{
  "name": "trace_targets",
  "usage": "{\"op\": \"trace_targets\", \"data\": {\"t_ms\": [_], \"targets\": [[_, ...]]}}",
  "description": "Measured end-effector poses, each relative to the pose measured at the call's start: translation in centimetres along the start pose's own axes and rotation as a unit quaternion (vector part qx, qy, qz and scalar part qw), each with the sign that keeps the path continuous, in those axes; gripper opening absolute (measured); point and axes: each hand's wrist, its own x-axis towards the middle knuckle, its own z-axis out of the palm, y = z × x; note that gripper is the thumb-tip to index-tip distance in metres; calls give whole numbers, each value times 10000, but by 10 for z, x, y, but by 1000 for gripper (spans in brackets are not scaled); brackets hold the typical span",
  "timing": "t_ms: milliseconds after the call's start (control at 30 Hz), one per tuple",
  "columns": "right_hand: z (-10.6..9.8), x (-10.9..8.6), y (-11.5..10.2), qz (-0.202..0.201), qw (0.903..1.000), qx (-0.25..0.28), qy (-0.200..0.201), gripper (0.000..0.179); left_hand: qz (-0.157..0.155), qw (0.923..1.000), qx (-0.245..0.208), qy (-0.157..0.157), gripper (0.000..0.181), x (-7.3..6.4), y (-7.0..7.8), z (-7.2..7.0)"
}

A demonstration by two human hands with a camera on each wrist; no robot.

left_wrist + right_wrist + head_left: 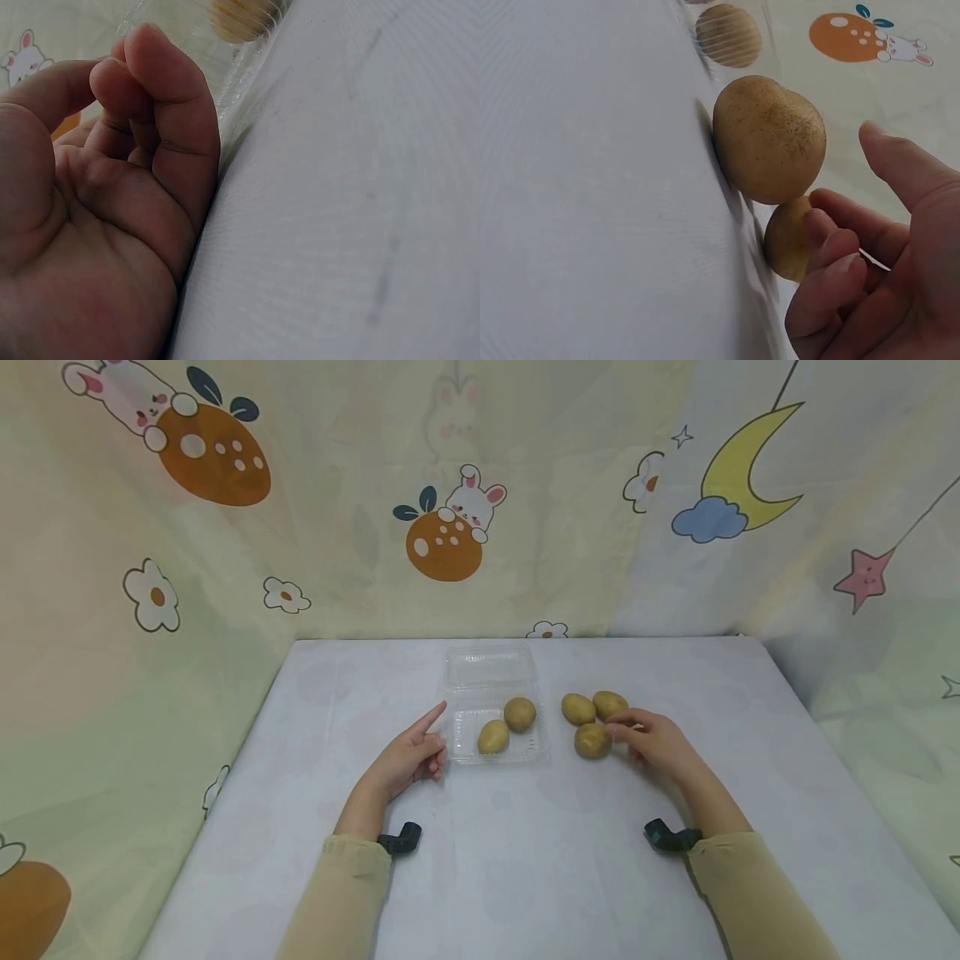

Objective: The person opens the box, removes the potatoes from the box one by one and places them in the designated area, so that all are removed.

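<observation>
A clear plastic clamshell box stands with its lid folded back. Two potatoes lie inside it. To its right, three more potatoes sit close together: a front one, a back left one and a back right one. My right hand is at the right side of the front potato, thumb and fingers apart, not gripping it. Beside the box's left edge is my left hand, index finger extended, the others loosely curled around nothing. Whether it touches the box is unclear.
A pale cloth covers the table. Behind it and along the sides hangs a printed curtain with rabbits, flowers and a moon. Each wrist wears a black camera, one on the left and one on the right.
</observation>
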Motion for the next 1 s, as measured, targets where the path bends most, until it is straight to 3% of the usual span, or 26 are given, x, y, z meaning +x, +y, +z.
{"op": "trace_targets", "data": {"t_ms": [600, 800, 1000], "targets": [[-3, -8, -18, -386, 9984, 392, 127, 45, -45, 10000, 23, 45, 65, 1, -2, -1], [-7, -7, -29, -729, 9967, 324, -147, 45, -26, 10000, 46, 57, 65, 1, -2, -1], [-5, -1, -54, -987, 9938, 265, -434, 38, -42, 10000, 37, 63, 66, 1, -3, -1]]}}
